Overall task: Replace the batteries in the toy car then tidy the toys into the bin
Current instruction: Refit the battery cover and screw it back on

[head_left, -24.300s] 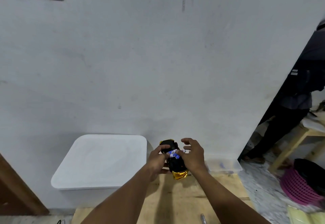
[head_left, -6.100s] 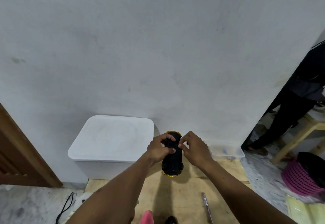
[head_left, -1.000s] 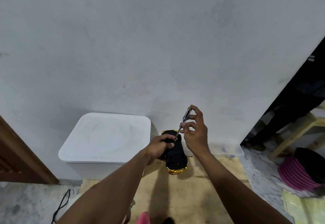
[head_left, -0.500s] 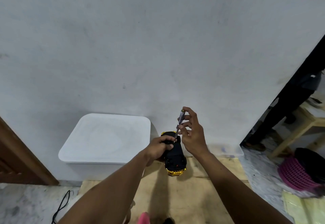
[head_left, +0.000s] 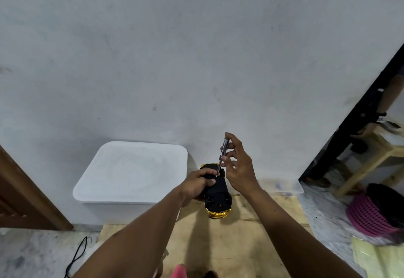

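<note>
The black, gold-trimmed toy car (head_left: 218, 197) is held underside-up, long axis running away toward the grey wall (head_left: 196, 59). The left hand (head_left: 196, 183) grips its left flank. The right hand (head_left: 240, 168) pinches a slim metal screwdriver (head_left: 223, 148), near-upright, tip on the far end (presumably the cover screw). The white lidded plastic bin (head_left: 133, 170) stands just left.

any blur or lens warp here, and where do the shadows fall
Head view: the wide-angle lens slants the wall edge at right; soft even light, with a dim shadow on the wooden board below the toy car; its gold bumper glints; the pink basket is smeared; the screwdriver looks sharp.
</note>
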`<act>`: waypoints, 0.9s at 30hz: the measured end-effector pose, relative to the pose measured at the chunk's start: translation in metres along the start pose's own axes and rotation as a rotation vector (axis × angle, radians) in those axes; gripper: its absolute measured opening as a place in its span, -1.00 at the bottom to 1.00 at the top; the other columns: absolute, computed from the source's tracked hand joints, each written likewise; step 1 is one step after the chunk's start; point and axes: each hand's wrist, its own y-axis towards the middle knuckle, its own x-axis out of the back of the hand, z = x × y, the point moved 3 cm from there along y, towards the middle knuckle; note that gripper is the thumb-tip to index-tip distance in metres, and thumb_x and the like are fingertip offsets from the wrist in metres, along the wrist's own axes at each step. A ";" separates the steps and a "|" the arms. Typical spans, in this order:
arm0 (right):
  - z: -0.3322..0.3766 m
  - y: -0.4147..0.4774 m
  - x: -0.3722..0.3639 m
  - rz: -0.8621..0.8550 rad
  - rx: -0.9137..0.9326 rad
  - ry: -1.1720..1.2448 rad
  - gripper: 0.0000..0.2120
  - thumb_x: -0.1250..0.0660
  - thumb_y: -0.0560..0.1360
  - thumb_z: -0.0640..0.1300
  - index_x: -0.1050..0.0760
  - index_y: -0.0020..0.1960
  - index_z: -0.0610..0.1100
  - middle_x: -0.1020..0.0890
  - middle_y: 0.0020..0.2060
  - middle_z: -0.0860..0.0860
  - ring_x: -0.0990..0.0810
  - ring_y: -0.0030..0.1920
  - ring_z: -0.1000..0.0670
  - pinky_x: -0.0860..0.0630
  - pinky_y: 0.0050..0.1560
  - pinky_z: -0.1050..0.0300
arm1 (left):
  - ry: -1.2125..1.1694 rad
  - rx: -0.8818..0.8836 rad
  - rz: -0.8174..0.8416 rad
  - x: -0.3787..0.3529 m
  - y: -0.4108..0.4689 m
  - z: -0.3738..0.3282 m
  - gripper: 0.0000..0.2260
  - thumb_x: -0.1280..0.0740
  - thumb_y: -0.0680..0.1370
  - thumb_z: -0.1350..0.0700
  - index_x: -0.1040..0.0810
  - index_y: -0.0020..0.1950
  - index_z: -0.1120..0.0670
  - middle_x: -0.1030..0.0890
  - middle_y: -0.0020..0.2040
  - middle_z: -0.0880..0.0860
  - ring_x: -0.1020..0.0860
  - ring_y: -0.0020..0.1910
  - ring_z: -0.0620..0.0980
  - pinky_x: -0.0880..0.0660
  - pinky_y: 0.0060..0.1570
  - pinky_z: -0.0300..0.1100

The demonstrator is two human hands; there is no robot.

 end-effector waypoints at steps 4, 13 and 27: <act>0.000 0.001 0.000 0.066 -0.028 0.023 -0.37 -0.27 0.52 -0.36 -0.28 0.36 0.26 -0.55 0.09 0.10 -0.63 -0.10 -0.03 -0.65 -0.08 -0.06 | -0.006 0.012 -0.004 0.001 0.000 0.005 -0.75 -0.28 0.59 0.26 -0.64 0.07 -0.06 -0.61 0.02 0.03 -0.58 -0.09 0.03 -0.55 -0.14 -0.09; 0.002 0.000 0.002 -0.055 0.015 0.088 -0.47 -0.40 0.50 -0.31 -0.39 0.21 0.28 -0.64 -0.02 0.00 -0.67 -0.08 0.06 -0.61 -0.12 0.21 | -0.004 0.011 -0.017 0.000 0.000 0.008 -0.77 -0.27 0.61 0.25 -0.61 0.10 -0.05 -0.61 0.05 0.07 -0.59 -0.09 0.06 -0.56 -0.17 -0.09; -0.003 0.002 -0.001 -0.020 0.044 0.121 -0.65 -0.32 0.52 -0.37 -0.49 0.23 -0.06 -0.65 -0.01 0.02 -0.67 -0.05 0.01 -0.63 0.04 0.04 | 0.006 -0.005 -0.025 -0.003 0.000 0.011 -0.77 -0.29 0.61 0.26 -0.62 0.14 -0.02 -0.63 0.08 0.09 -0.61 -0.08 0.03 -0.59 -0.24 -0.17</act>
